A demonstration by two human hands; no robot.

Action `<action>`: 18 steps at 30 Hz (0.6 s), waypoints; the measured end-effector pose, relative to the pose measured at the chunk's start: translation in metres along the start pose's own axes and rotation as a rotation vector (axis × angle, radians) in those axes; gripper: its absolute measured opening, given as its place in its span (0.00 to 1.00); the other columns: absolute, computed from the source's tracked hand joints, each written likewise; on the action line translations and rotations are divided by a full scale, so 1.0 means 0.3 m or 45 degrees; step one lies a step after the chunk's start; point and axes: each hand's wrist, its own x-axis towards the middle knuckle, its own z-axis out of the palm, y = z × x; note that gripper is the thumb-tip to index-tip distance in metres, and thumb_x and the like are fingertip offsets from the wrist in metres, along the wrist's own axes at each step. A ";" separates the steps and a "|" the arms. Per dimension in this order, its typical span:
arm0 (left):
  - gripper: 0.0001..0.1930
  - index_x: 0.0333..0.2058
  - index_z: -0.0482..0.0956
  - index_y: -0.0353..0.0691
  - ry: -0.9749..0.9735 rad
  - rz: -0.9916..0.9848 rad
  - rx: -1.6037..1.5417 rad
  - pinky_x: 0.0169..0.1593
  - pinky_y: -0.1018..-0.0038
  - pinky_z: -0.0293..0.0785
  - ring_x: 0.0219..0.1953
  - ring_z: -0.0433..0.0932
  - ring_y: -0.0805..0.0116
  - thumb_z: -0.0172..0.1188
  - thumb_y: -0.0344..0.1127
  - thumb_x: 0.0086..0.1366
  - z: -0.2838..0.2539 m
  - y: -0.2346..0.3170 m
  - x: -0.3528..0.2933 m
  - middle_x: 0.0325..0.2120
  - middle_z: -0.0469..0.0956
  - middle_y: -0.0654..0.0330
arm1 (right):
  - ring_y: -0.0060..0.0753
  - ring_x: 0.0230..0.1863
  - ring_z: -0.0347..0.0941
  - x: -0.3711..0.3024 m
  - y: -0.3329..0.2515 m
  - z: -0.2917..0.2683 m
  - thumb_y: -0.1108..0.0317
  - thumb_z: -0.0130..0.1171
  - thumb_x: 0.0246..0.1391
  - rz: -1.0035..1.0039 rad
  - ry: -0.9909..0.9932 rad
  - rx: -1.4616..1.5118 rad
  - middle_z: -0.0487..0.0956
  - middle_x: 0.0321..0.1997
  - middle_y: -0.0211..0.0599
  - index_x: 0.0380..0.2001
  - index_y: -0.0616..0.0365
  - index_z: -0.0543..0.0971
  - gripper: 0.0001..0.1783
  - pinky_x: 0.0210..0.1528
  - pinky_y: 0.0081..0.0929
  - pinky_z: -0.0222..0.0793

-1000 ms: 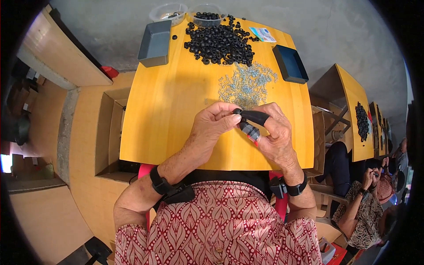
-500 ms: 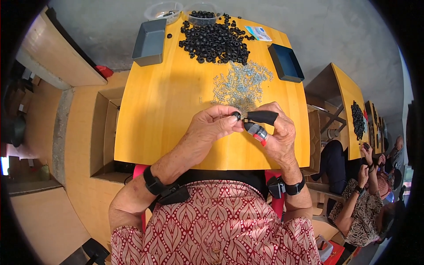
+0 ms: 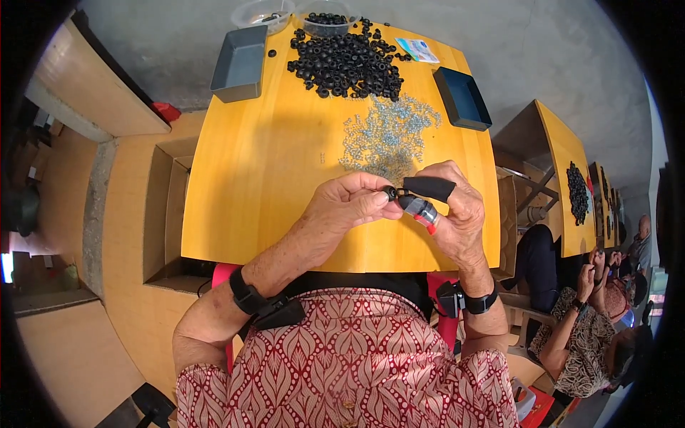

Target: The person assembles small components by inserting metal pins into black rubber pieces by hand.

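Note:
Above the near part of the yellow table [image 3: 235,214], my left hand [image 3: 346,203] pinches a small round black part [image 3: 390,192] with a hole in its face, between thumb and fingertips. Close against it is my right hand [image 3: 460,207], its index finger in a black sleeve and its thumb wrapped in grey and red. The covered tips come together at the black part; whatever they grip there is too small to tell. Just beyond my hands spreads a heap of tiny silvery, coil-like pieces [image 3: 389,132]. Farther back lies a large pile of round black parts [image 3: 346,64].
A grey tray [image 3: 235,94] stands at the far left, a dark tray [image 3: 471,123] at the far right. Two clear plastic bowls, one holding black parts [image 3: 327,19], and a small packet [image 3: 417,50] sit at the back. Another person [image 3: 581,342] works at a table on the right.
Both hands have shifted slightly to the right. The black part now shows its holed face toward me, and the right fingertips are closer together beside it.

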 end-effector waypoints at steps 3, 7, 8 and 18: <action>0.11 0.46 0.76 0.34 -0.009 0.008 0.030 0.54 0.69 0.77 0.44 0.81 0.66 0.57 0.32 0.69 -0.003 0.000 -0.001 0.41 0.80 0.57 | 0.39 0.39 0.76 0.004 -0.004 -0.001 0.74 0.72 0.39 -0.015 -0.026 -0.050 0.81 0.36 0.38 0.35 0.58 0.83 0.15 0.41 0.31 0.72; 0.11 0.46 0.76 0.34 -0.021 0.039 0.111 0.52 0.71 0.76 0.43 0.81 0.67 0.57 0.32 0.68 -0.005 0.003 0.000 0.38 0.81 0.58 | 0.40 0.38 0.76 0.008 -0.011 -0.006 0.73 0.71 0.37 -0.037 -0.043 -0.141 0.81 0.35 0.37 0.33 0.58 0.83 0.15 0.41 0.32 0.72; 0.11 0.46 0.76 0.34 -0.019 0.038 0.110 0.52 0.71 0.76 0.43 0.81 0.67 0.57 0.32 0.68 -0.004 0.006 0.000 0.38 0.81 0.58 | 0.40 0.38 0.76 0.010 -0.013 -0.008 0.73 0.71 0.37 -0.037 -0.044 -0.140 0.81 0.35 0.37 0.33 0.58 0.83 0.15 0.41 0.32 0.72; 0.11 0.45 0.76 0.30 0.013 0.132 0.304 0.50 0.75 0.75 0.41 0.80 0.72 0.57 0.32 0.68 0.000 0.012 0.001 0.37 0.81 0.59 | 0.40 0.38 0.75 0.035 -0.025 -0.011 0.75 0.69 0.36 -0.123 -0.128 -0.215 0.81 0.33 0.35 0.30 0.58 0.84 0.12 0.41 0.34 0.72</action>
